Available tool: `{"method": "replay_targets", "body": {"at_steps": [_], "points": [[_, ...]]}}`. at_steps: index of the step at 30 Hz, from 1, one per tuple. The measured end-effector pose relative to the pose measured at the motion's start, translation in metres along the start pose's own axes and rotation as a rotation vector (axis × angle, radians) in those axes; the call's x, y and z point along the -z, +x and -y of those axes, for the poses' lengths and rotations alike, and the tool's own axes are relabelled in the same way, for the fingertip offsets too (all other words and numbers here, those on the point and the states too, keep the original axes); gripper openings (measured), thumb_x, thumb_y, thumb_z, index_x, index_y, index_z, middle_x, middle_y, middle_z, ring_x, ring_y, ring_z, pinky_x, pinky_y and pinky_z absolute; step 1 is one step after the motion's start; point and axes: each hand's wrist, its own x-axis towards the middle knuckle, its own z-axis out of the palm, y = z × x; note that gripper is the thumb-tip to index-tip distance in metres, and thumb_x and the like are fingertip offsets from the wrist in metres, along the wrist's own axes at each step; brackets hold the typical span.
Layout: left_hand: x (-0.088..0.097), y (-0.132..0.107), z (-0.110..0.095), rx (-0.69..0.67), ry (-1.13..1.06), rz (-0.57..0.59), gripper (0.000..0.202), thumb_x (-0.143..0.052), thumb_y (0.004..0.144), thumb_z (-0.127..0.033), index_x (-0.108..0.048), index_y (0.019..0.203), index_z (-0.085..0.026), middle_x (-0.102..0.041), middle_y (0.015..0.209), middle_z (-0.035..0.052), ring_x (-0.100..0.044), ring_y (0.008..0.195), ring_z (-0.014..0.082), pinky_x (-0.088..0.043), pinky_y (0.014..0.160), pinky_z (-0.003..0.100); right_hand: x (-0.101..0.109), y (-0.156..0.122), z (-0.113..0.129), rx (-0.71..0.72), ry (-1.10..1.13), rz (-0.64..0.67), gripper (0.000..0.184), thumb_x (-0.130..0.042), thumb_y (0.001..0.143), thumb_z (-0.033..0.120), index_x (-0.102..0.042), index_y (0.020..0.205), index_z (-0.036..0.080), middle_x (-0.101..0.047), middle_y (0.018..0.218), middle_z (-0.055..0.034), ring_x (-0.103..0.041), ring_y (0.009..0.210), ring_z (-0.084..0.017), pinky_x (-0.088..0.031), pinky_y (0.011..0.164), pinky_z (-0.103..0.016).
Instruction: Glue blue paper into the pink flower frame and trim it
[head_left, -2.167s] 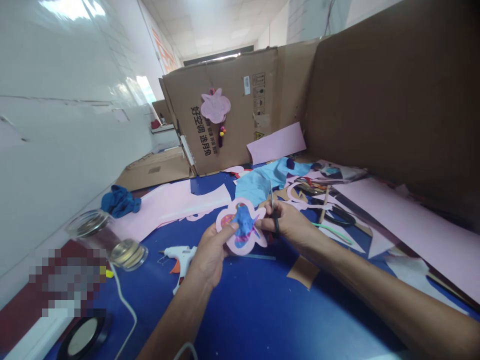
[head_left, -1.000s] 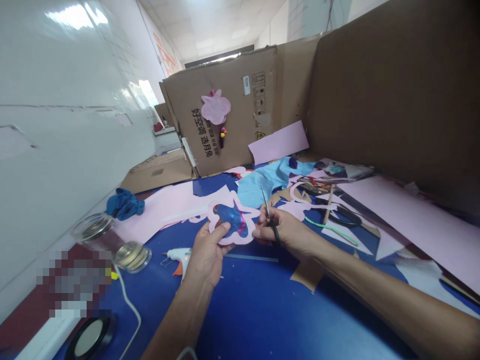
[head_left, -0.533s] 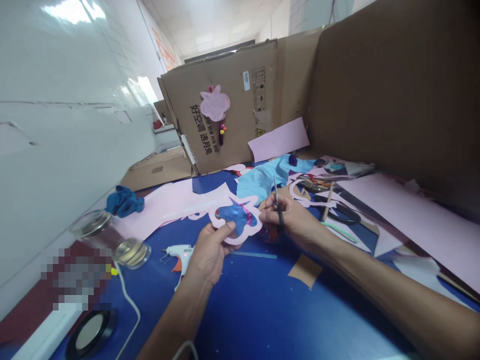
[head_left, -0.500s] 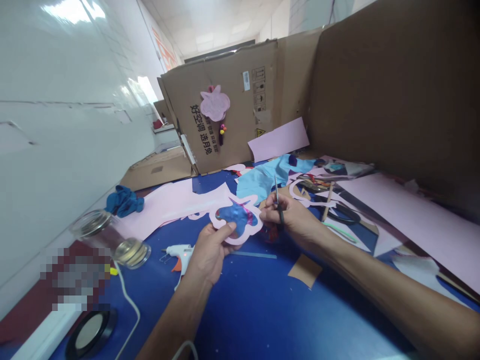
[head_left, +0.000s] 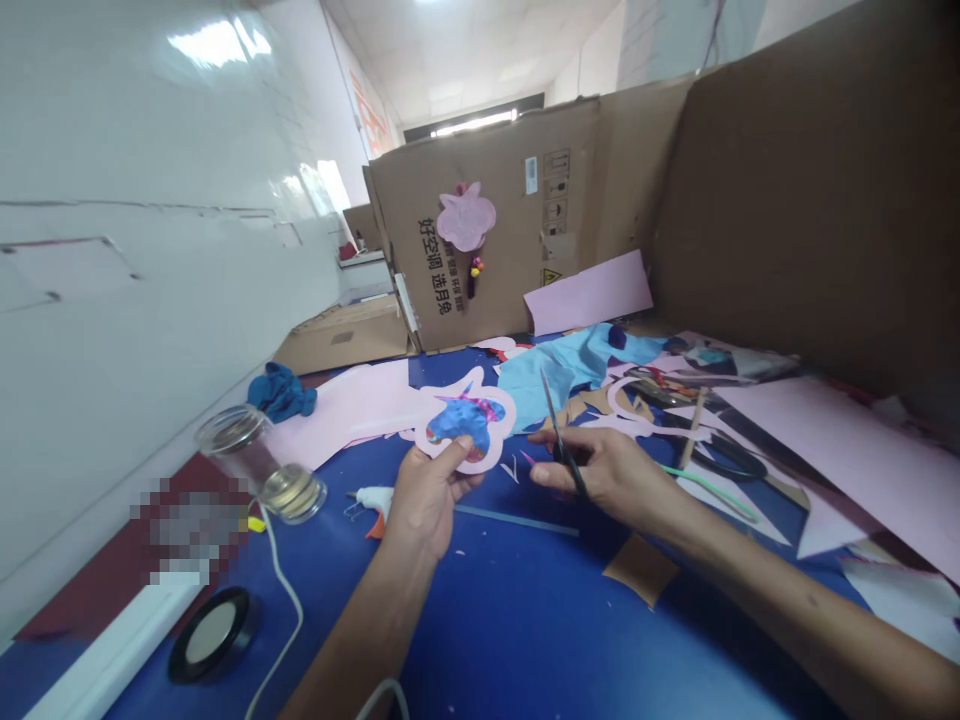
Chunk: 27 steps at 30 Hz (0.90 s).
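Observation:
My left hand [head_left: 435,490] pinches a pink paper cutout [head_left: 501,437] by its lower edge. The cutout has a wavy outline, and a shiny blue, red and magenta piece [head_left: 463,418] lies on its face. To the right, my right hand [head_left: 592,468] is closed round a pair of scissors [head_left: 556,425], blades pointing up and away. A small magenta sliver [head_left: 528,458] shows by the fingertips of that hand, and a thin pale scrap [head_left: 511,470] is seen between the two hands. The hands are apart, and the scissors do not touch the cutout.
A white glue gun [head_left: 373,500] lies left of my left forearm, near a glass jar [head_left: 236,445] and a black tape roll [head_left: 211,635]. Light blue cloth [head_left: 551,365], pink paper [head_left: 345,405] and several scraps lie behind. Cardboard walls [head_left: 510,230] enclose the back and right.
My right hand has moved away from the cutout to the right with the scissors. The cutout is now turned a little in my left hand. The whole view has shifted slightly.

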Motion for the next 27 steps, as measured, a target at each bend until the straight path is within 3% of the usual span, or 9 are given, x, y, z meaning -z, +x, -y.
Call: {"method": "replay_targets", "body": {"at_steps": [4, 15, 27], "points": [[0.001, 0.000, -0.003, -0.020, -0.060, -0.026, 0.044, -0.097, 0.059, -0.032, -0.072, 0.091, -0.017, -0.076, 0.078, 0.0031, -0.073, 0.072, 0.0185, -0.058, 0.063, 0.027, -0.008, -0.005, -0.003, 0.017, -0.098, 0.039, 0.038, -0.091, 0.075, 0.044, -0.079, 0.107, 0.027, -0.064, 0.071, 0.0024, -0.053, 0.063, -0.018, -0.039, 0.058, -0.029], [-0.003, -0.005, -0.012, -0.095, -0.213, -0.130, 0.042, -0.093, 0.064, -0.028, -0.071, 0.099, -0.019, -0.079, 0.092, 0.0039, -0.076, 0.081, 0.0197, -0.060, 0.073, 0.030, -0.049, -0.023, 0.013, -0.038, 0.202, 0.215, 0.040, -0.087, 0.076, 0.055, -0.068, 0.090, 0.022, -0.052, 0.067, 0.0040, -0.040, 0.062, -0.015, -0.029, 0.057, -0.027], [-0.005, -0.008, -0.009, -0.160, -0.318, -0.141, 0.035, -0.091, 0.069, -0.019, -0.074, 0.099, -0.020, -0.079, 0.094, 0.0032, -0.076, 0.086, 0.0200, -0.062, 0.083, 0.036, -0.086, -0.031, 0.011, -0.078, 0.350, 0.274, 0.043, -0.086, 0.078, 0.059, -0.067, 0.087, 0.020, -0.054, 0.064, 0.0038, -0.041, 0.061, -0.014, -0.028, 0.058, -0.027]]}}
